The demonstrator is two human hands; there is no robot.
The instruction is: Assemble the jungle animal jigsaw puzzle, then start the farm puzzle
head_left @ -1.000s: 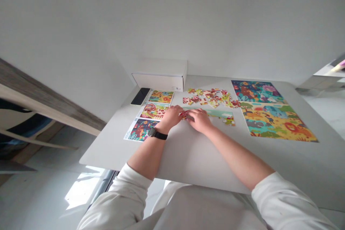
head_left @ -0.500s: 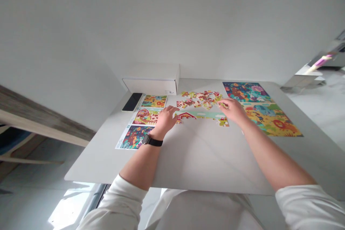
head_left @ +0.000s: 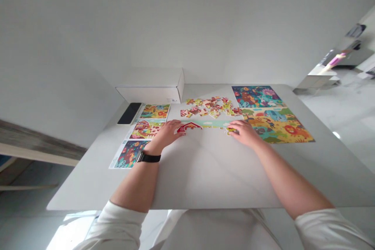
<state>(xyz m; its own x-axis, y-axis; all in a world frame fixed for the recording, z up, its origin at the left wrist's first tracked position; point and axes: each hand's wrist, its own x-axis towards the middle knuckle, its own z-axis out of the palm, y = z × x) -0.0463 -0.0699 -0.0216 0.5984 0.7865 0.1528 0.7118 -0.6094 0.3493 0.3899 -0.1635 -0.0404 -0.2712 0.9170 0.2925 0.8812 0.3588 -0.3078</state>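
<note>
A partly joined jigsaw puzzle (head_left: 209, 124), a strip with pale sky and a red barn roof, lies on the table between my hands. My left hand (head_left: 167, 136) has its thumb and fingers around the strip's left end, by the barn roof. At the right end, my right hand (head_left: 245, 133) has the yellow-green corner between thumb and fingers. Both hands rest low at the tabletop, and their fingers hide parts of the strip's ends. Just behind the strip lies a heap of loose puzzle pieces (head_left: 203, 112), mostly pink, red and green.
Left of the strip, a printed picture sheet (head_left: 143, 129) is partly under my left wrist. Behind it are a black phone (head_left: 129, 113) and a white box (head_left: 150, 93) against the wall. Two colourful animal pictures (head_left: 281, 125) lie at the right of the white table (head_left: 211, 179).
My right hand has come from the loose pieces down to the strip's right corner. My left hand remains at the left end. The view has turned a little to the right.
</note>
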